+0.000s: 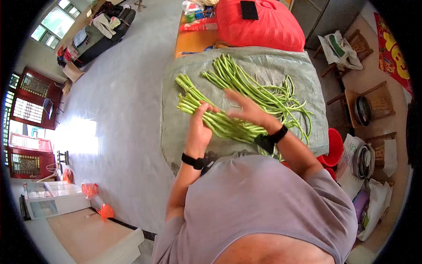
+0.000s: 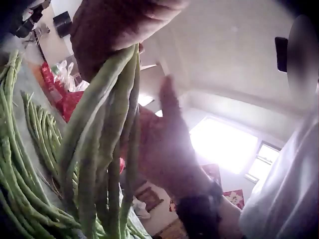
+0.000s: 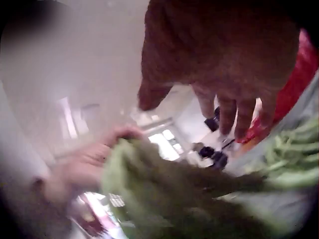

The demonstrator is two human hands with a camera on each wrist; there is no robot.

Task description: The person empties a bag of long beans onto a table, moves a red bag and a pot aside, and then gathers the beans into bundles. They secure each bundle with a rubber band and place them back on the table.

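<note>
My left hand (image 1: 200, 128) grips a bunch of long green beans (image 1: 220, 125) near one end, thumb across the top. In the left wrist view the held beans (image 2: 114, 109) hang down from the fingers. Right beside this bunch lies another bundle of long beans (image 1: 185, 82), with a thin band round it. Blurred, my right hand (image 1: 249, 110) hovers just over the held bunch, fingers spread and nothing in them. The right wrist view shows the right hand (image 3: 219, 55) with fingers extended above the beans. A looser pile of long beans (image 1: 239, 79) spreads beyond it.
A grey-green woven sheet (image 1: 176, 132) covers the near tabletop. At the far end sit a big red bundle (image 1: 263, 26) with a black phone (image 1: 249, 10) on it, and small packages (image 1: 198, 13). Wooden chairs (image 1: 378, 103) and a red bucket (image 1: 334, 147) stand to the right.
</note>
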